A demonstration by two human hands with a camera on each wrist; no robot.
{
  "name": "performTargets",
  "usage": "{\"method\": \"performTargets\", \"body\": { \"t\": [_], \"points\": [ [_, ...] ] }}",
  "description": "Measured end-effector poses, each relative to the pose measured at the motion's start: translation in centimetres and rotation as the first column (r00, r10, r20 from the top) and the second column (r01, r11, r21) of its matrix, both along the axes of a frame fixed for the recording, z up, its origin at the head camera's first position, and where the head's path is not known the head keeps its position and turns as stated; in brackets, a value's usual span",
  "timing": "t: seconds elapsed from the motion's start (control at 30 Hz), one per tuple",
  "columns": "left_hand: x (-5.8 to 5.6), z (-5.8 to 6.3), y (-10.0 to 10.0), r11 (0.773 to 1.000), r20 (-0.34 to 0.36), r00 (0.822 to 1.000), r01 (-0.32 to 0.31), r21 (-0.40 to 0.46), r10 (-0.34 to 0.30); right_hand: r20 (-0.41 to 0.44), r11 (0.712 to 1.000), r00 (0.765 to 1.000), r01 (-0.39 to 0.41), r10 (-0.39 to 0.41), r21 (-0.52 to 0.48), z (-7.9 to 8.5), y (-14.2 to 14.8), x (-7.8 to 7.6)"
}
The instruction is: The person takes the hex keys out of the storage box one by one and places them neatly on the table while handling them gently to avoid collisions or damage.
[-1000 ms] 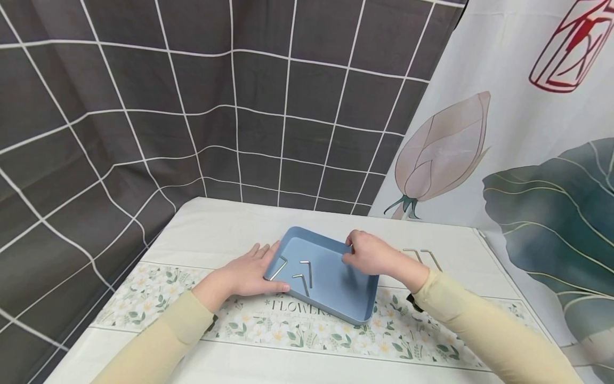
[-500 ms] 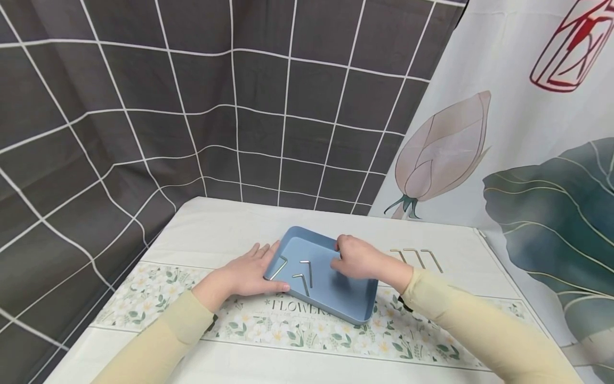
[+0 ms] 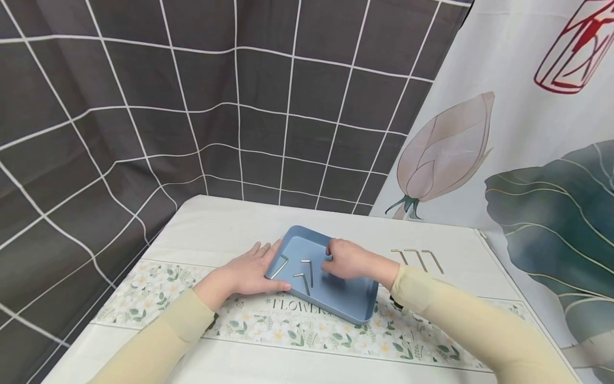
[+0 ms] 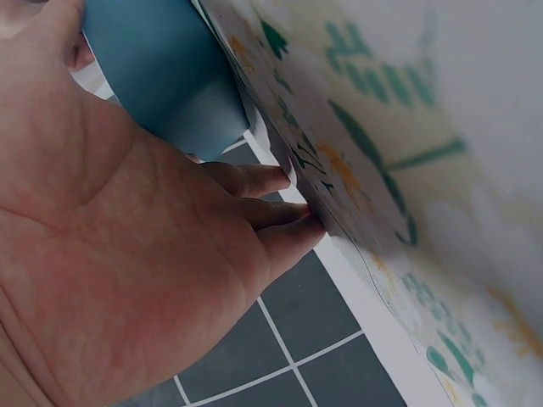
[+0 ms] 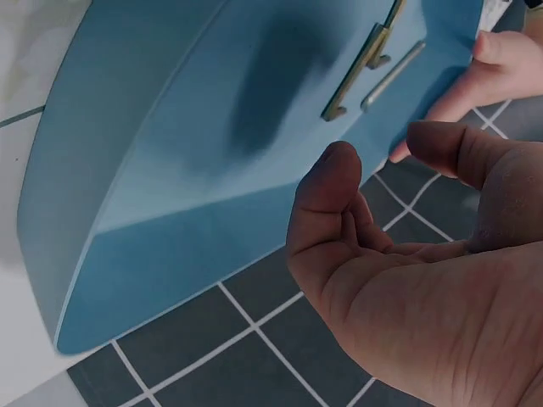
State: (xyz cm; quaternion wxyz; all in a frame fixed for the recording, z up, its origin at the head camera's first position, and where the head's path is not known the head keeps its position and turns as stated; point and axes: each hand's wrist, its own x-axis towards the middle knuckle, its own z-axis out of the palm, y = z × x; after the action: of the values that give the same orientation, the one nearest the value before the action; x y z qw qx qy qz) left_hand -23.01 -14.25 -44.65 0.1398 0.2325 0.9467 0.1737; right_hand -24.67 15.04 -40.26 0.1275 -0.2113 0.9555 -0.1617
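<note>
A shallow blue tray (image 3: 347, 298) lies at an angle on the table. Inside its left half are L-shaped hex keys (image 3: 311, 274), three in all; some also show in the right wrist view as hex keys (image 5: 352, 75). My left hand (image 3: 251, 271) rests beside the tray's left end, its fingers extended and its thumb along the near rim. In the left wrist view, that palm (image 4: 144, 229) faces the tray's side. Over the tray, my right hand (image 3: 349, 260) hovers just right of the keys. Its fingers (image 5: 327, 182) bend with a gap to the thumb, holding nothing.
Several more hex keys (image 3: 416, 259) lie in a row on the tablecloth (image 3: 460, 240), right of the tray. A dark checked curtain (image 3: 259, 128) hangs behind the table, and a white flower-printed curtain (image 3: 518, 117) hangs at the right.
My right hand has moved left across the tray towards the keys in it. A hex key on the table, hidden earlier by the right arm, now shows. The left hand stays put.
</note>
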Motion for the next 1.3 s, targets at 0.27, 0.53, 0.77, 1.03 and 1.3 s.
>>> {"method": "performTargets", "body": {
  "t": [0.27,0.53,0.77,1.03,1.3],
  "points": [
    [0.0,0.1,0.0,1.000,0.000,1.000,-0.005,-0.003,0.005,0.060,1.000,0.998,-0.017,0.017,0.003,-1.1,-1.2,-0.1],
    [0.0,0.1,0.0,1.000,0.005,1.000,0.002,0.004,-0.002,0.075,0.999,0.996,-0.040,0.040,0.000,-1.5,-2.1,0.0],
    [0.0,-0.1,0.0,1.000,-0.001,1.000,0.007,-0.002,-0.007,0.090,0.999,0.995,-0.047,0.048,-0.013,-2.0,-2.7,-0.6],
    [-0.2,-0.1,0.1,1.000,-0.012,1.000,0.016,0.006,-0.015,0.069,0.997,0.995,-0.069,0.068,0.019,-5.1,-2.5,-2.6],
    [-0.2,-0.2,0.0,1.000,-0.007,1.000,0.007,-0.001,-0.007,0.111,0.997,0.992,-0.060,0.054,0.047,-2.5,-3.5,-0.8]
  ]
}}
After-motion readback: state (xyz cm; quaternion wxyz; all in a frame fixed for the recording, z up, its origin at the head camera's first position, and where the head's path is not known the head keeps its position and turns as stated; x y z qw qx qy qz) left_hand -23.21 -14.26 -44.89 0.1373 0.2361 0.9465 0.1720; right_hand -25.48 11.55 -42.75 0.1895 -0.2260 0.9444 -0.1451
